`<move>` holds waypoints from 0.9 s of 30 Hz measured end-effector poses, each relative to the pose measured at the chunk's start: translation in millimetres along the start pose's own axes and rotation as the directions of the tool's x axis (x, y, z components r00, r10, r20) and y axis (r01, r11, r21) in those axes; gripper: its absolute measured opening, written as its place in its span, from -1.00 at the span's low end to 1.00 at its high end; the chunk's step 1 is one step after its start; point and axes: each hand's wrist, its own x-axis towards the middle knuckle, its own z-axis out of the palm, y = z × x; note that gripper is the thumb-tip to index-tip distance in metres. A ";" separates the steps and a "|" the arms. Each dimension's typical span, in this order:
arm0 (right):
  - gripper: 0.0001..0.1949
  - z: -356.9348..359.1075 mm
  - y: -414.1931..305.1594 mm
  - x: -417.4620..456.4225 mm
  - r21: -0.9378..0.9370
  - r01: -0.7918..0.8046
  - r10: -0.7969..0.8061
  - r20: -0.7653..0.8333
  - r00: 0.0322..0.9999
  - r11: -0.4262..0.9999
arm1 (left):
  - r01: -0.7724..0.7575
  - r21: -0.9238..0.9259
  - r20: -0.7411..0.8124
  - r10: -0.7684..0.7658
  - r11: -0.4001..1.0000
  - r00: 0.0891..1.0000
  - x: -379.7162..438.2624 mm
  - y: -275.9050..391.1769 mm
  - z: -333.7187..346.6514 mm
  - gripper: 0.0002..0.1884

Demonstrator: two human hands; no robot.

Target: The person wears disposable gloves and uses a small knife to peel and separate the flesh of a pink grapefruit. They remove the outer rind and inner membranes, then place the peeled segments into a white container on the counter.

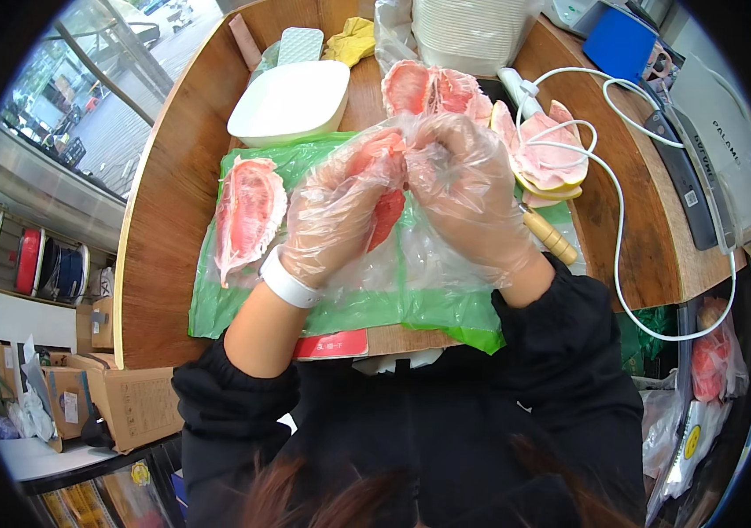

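Note:
My left hand (pixel 342 198), in a clear plastic glove, holds a peeled pink pomelo segment (pixel 387 219). My right hand (pixel 471 195), gloved the same way, has its fingers curled and pinched at the segment's upper edge, against the left fingertips. Exactly what the right fingertips grip is hidden by the glove film. To the left of my hands, a larger pomelo wedge (pixel 250 214) with white membrane lies on a green plastic bag (pixel 349 313). Beyond my hands sits an opened pomelo piece (pixel 408 89). Cut pomelo rind (pixel 550 155) is piled to the right, near a wooden tool handle (pixel 549 235).
A white bowl (pixel 289 99) stands at the back left, near a yellow cloth (pixel 351 41). Stacked white containers (pixel 471 33) rise at the back. A white cable (pixel 620 231) loops over the rind and the table's right edge. A raised wooden panel (pixel 174 198) bounds the left.

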 end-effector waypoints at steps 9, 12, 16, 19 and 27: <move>-0.80 -0.6 13.6 2.2 -0.086 0.293 -0.286 0.082 0.955 0.952 | -0.038 0.272 0.018 0.034 0.962 0.999 -1.8 2.5 -4.7 -0.68; -0.84 1.6 11.8 3.2 -0.125 0.302 -0.289 0.113 0.951 0.945 | -0.129 0.365 0.044 0.121 0.922 0.992 1.0 -8.4 -10.0 -0.69; -0.87 4.6 5.1 2.1 -0.181 0.284 -0.264 0.127 0.956 0.942 | -0.077 0.211 0.055 0.067 0.974 0.996 -0.9 -10.7 -9.1 -0.70; -0.87 5.5 8.9 3.1 -0.189 0.347 -0.326 0.133 0.936 0.919 | -0.077 0.254 0.064 0.063 0.964 0.996 -3.4 -7.6 -6.3 -0.70; -0.82 9.3 12.3 -0.2 -0.200 0.409 -0.386 0.144 0.911 0.890 | -0.015 0.060 -0.011 0.016 0.998 1.000 1.4 -9.6 -8.7 -0.69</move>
